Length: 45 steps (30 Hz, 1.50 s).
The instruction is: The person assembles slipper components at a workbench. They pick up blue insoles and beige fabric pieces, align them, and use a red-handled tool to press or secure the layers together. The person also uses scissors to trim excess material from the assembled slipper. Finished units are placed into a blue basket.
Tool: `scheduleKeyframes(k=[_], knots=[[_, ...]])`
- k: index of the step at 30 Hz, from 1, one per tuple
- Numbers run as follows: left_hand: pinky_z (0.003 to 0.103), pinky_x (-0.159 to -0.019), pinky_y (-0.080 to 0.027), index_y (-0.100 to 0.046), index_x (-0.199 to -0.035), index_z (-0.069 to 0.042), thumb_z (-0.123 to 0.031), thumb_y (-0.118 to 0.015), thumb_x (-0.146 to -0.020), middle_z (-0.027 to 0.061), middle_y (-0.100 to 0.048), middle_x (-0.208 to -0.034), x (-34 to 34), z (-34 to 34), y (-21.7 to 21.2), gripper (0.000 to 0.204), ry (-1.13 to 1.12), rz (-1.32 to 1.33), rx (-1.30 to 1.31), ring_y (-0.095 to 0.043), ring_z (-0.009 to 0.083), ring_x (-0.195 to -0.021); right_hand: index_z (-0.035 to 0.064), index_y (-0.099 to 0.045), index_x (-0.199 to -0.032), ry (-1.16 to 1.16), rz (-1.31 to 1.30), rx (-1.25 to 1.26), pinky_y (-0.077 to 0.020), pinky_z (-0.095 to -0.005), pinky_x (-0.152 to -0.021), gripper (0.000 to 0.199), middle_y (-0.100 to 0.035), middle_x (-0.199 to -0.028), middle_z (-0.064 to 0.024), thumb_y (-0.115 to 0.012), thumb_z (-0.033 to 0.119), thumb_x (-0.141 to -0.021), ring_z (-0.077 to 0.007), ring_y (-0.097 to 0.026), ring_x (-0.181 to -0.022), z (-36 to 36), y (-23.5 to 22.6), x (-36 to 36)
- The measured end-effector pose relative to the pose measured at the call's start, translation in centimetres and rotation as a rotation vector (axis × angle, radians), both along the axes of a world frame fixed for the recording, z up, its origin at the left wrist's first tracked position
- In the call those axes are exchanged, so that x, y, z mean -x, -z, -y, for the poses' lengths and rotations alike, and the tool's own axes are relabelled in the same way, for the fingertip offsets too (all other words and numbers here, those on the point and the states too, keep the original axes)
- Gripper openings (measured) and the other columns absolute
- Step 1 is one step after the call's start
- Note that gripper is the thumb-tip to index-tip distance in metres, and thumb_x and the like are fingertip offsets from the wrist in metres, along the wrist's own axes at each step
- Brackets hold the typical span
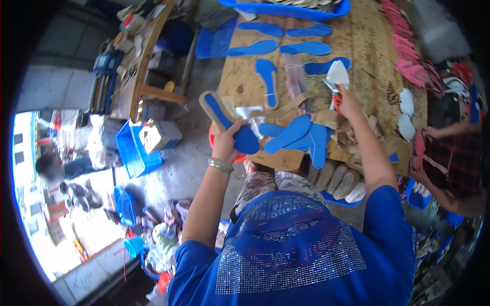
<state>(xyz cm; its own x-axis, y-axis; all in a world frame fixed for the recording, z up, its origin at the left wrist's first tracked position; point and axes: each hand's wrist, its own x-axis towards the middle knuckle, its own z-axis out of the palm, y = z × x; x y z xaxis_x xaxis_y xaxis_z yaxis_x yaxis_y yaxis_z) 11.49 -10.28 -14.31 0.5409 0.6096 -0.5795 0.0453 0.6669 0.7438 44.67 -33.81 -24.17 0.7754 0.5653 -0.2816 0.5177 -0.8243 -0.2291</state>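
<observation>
Blue foam insole [244,136], tan-edged, left hand [225,143] gripping

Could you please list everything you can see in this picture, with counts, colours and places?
Blue insoles: about ten, blue, spread over the table.
Table: one, bare wood, upper middle.
Blue tray: one, table's far edge.
Pink insoles: a row, pink, table's right side.
Pale soles: several, cream, below the table's near edge.
Blue baskets: two, floor at left.
Co-worker's sleeve: one, red plaid, right edge.
Left hand: holds a blue insole.
Right hand: holds red-handled scissors and a white piece.
</observation>
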Motion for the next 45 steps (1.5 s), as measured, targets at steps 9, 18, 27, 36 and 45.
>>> scheduleKeyframes(k=[9, 18, 27, 36, 45], knots=[[0.030, -0.078, -0.053, -0.054, -0.109, 0.002, -0.008, -0.058, -0.090, 0.0106, -0.067, -0.097, -0.8, 2.1, -0.2, 0.021, -0.040, -0.011, -0.301, -0.065, 0.0188, -0.090, 0.0161, -0.041, -0.136, 0.226, -0.830, -1.025, -0.0504, -0.0294, -0.073, 0.057, -0.054, -0.095, -0.0025, -0.067, 0.021, -0.086, -0.0155, -0.056, -0.084, 2.3, -5.3, 9.0], [0.027, -0.079, -0.049, -0.060, -0.104, -0.002, -0.008, -0.059, -0.091, 0.0056, -0.069, -0.097, -1.0, 4.0, 1.5, 0.014, 0.059, -0.212, -0.916, -0.063, 0.0120, -0.089, 0.0083, -0.036, -0.136, -0.045, -1.292, -0.671, -0.0451, -0.0231, -0.062, 0.073, -0.050, -0.090, -0.0033, -0.064, 0.050, -0.084, -0.0102, -0.052, -0.069, -0.9, -6.9, 23.0], [0.026, -0.079, -0.046, -0.062, -0.102, -0.002, -0.008, -0.062, -0.090, 0.0040, -0.059, -0.101, -0.2, 5.0, 4.8, 0.014, 0.014, -0.184, -1.062, -0.057, 0.0133, -0.092, 0.0032, -0.037, -0.131, 0.000, -1.193, -0.477, -0.0446, -0.0340, -0.085, 0.071, -0.060, -0.104, -0.0184, -0.070, 0.044, -0.082, -0.0269, -0.059, -0.095, -5.0, -6.5, 23.5], [0.037, -0.078, -0.043, -0.058, -0.105, -0.002, -0.002, -0.064, -0.083, 0.0122, -0.055, -0.094, -0.3, 4.7, 4.3, 0.022, 0.131, -0.223, -1.204, -0.053, 0.0295, -0.089, 0.0063, -0.039, -0.126, -0.107, -0.974, -0.518, -0.0470, -0.0259, -0.074, 0.052, -0.066, -0.092, -0.0095, -0.066, 0.031, -0.088, -0.0153, -0.062, -0.081, -5.1, -3.1, 24.5], [0.031, -0.076, -0.045, -0.058, -0.105, -0.002, -0.004, -0.065, -0.084, 0.0070, -0.059, -0.096, 0.3, 3.5, 6.2, 0.022, 0.042, -0.140, -0.888, -0.056, 0.0184, -0.087, 0.0042, -0.046, -0.123, -0.026, -1.037, -0.550, -0.0488, -0.0251, -0.071, 0.038, -0.068, -0.095, -0.0098, -0.062, 0.014, -0.090, -0.0123, -0.063, -0.083, -4.3, 0.0, 24.2]])
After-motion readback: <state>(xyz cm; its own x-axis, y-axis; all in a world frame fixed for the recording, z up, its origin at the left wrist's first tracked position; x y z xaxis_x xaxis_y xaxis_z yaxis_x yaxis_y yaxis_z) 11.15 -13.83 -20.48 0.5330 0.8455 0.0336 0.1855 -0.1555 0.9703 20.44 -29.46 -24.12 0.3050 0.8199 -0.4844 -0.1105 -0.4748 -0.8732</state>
